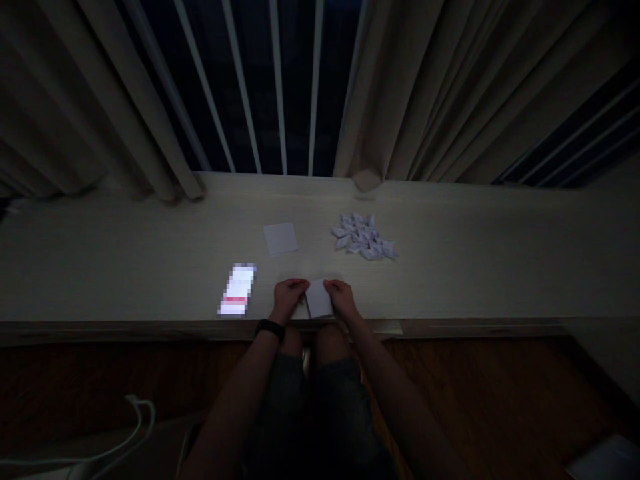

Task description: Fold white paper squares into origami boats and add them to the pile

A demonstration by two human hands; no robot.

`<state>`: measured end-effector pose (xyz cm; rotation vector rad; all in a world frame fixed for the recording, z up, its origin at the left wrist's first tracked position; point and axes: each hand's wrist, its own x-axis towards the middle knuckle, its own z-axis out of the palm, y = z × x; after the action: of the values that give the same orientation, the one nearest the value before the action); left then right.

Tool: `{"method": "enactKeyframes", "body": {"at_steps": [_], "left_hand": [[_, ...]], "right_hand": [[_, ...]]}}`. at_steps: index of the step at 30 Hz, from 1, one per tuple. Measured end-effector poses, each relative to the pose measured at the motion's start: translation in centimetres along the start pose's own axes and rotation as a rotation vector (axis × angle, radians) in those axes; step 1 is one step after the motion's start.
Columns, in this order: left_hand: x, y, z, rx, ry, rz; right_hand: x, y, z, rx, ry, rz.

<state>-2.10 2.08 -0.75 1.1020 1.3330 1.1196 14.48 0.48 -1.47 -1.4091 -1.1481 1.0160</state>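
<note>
A small white sheet of paper (319,299) is held near the front edge of the pale ledge, one hand at each side. My left hand (289,297), with a dark band on its wrist, pinches the paper's upper left corner. At the upper right corner, the fingers of my right hand (341,297) are closed on the same sheet. Beyond my hands lies a flat stack or sheet of square white paper (281,239). To its right sits a pile of several folded white paper pieces (363,235).
A phone with a lit, blurred screen (237,289) lies on the ledge (465,267) left of my hands. Beige curtains (400,93) and a barred window (255,87) stand behind the ledge. A white cable (143,413) shows at lower left.
</note>
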Motion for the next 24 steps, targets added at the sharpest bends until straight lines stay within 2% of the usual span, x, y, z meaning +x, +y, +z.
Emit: {"method": "enactKeyframes", "body": {"at_steps": [5, 8, 12, 15, 17, 20, 24], "left_hand": [[-0.1, 0.2, 0.1, -0.013, 0.049, 0.003], [-0.1, 0.3, 0.1, -0.001, 0.084, -0.001], [0.0, 0.2, 0.2, 0.029, 0.072, 0.000], [0.2, 0.1, 0.3, 0.061, 0.082, -0.010], [0.4, 0.0, 0.4, 0.084, 0.092, -0.017], [0.6, -0.1, 0.4, 0.135, 0.077, -0.019], [0.8, 0.1, 0.5, 0.167, 0.049, -0.048]], "right_hand": [[0.0, -0.1, 0.0, 0.058, -0.032, 0.055], [0.1, 0.1, 0.0, 0.008, -0.046, 0.058], [0.1, 0.4, 0.0, -0.072, 0.027, 0.020], [-0.6, 0.5, -0.2, -0.161, 0.095, -0.112], [-1.2, 0.6, -0.6, -0.291, 0.078, -0.247], [-2.1, 0.5, -1.1, -0.496, -0.043, -0.413], [-2.8, 0.3, -1.6, -0.707, -0.234, -0.539]]}}
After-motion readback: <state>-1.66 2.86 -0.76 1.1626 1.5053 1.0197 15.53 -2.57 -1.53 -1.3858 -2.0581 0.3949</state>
